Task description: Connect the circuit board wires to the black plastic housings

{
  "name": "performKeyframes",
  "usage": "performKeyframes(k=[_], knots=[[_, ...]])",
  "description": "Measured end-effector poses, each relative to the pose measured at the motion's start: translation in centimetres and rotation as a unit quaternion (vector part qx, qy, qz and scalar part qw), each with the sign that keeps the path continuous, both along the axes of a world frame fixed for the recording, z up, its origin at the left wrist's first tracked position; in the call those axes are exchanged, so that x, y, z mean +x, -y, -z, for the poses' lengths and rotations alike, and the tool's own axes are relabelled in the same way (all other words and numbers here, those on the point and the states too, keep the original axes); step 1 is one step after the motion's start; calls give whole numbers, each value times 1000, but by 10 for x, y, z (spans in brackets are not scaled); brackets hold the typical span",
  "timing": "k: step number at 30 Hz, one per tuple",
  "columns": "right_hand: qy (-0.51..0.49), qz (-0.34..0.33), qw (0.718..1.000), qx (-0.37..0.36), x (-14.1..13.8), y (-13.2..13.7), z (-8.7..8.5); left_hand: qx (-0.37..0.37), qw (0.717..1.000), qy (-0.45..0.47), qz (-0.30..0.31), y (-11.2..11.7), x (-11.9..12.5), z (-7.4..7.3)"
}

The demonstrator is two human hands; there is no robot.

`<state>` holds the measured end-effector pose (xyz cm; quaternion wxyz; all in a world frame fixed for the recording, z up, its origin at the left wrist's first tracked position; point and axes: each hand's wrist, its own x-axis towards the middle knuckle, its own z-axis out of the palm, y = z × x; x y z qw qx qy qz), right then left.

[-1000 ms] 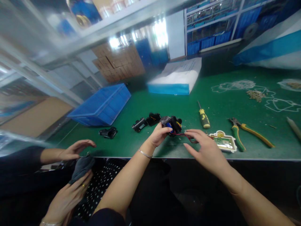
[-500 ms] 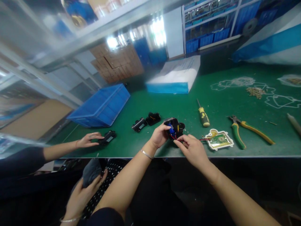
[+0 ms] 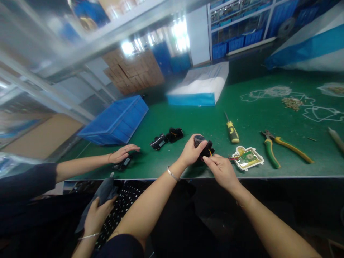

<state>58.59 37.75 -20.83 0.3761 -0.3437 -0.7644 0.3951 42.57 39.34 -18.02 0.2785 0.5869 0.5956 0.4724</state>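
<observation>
My left hand (image 3: 191, 152) grips a black plastic housing (image 3: 206, 149) just above the green bench, its thumb across the top. Close beside it, my right hand (image 3: 221, 170) pinches the thin wires (image 3: 210, 153) at the housing's lower right side. Red and dark leads run out past my right fingers to a white-framed circuit board (image 3: 247, 158) lying on the bench. The inside of the housing is mostly hidden by my left hand. Further left lie two more black housings, one closed-looking (image 3: 159, 142) and one with yellow wire showing (image 3: 175, 134).
A yellow-and-black screwdriver (image 3: 232, 132) and green-and-yellow cutting pliers (image 3: 285, 148) lie to the right. Behind are a blue bin (image 3: 115, 120) and a white-and-blue bag (image 3: 199, 84). At left, a co-worker's hand (image 3: 125, 153) hovers by another black housing (image 3: 122, 164); their other hand holds grey cloth (image 3: 103, 190).
My left hand has turned the housing, so its blue inner part no longer shows. The board has shifted slightly left. The co-worker's upper hand has lifted off their housing and moved right.
</observation>
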Motion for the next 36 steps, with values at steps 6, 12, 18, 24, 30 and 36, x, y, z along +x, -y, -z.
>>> performKeyframes(k=[6,12,18,24,30,36], knots=[[-21,21,999,31,3,1,3,-3,997,-73,-23,-8,4,-1],[16,21,992,126,0,6,4,-53,995,-36,-82,-19,11,5],[35,30,998,44,5,0,6,-31,995,-45,-82,-24,1,6],[178,28,970,165,18,2,-6,22,996,-89,-5,-20,-16,11],[174,61,955,234,12,23,-7,46,988,-143,-29,-15,-20,16],[226,31,954,192,11,28,10,75,993,-94,-8,-14,-21,25]])
